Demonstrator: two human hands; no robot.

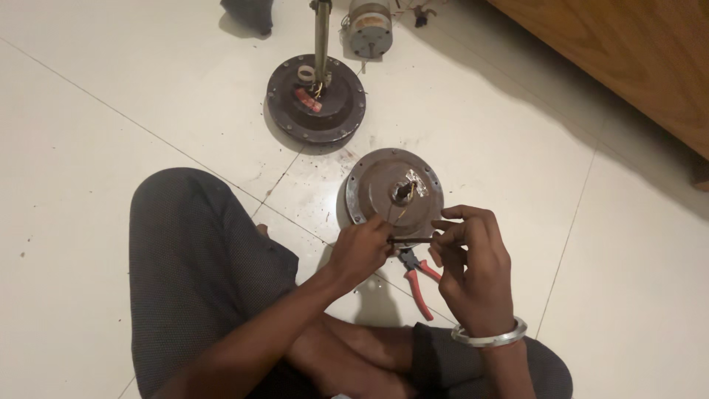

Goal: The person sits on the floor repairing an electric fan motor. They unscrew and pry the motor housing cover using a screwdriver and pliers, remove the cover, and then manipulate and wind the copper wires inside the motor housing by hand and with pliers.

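Observation:
My left hand (360, 250) and my right hand (471, 267) pinch the two ends of a thin dark sleeve or wire (410, 239) held level between them. Fine copper wires run from it up into the centre hole of a round brown fan motor housing (384, 181) that lies on the floor just beyond my hands. A silver bangle (491, 338) circles my right wrist. Red-handled pliers (418, 277) rest on the floor under my hands, partly hidden by them.
A second round motor part (316, 103) with an upright rod (322, 37) stands farther away. Behind it lies a small grey motor (369, 28). Wooden furniture (635, 59) fills the top right corner. My folded legs (199, 266) occupy the lower left on the white tiled floor.

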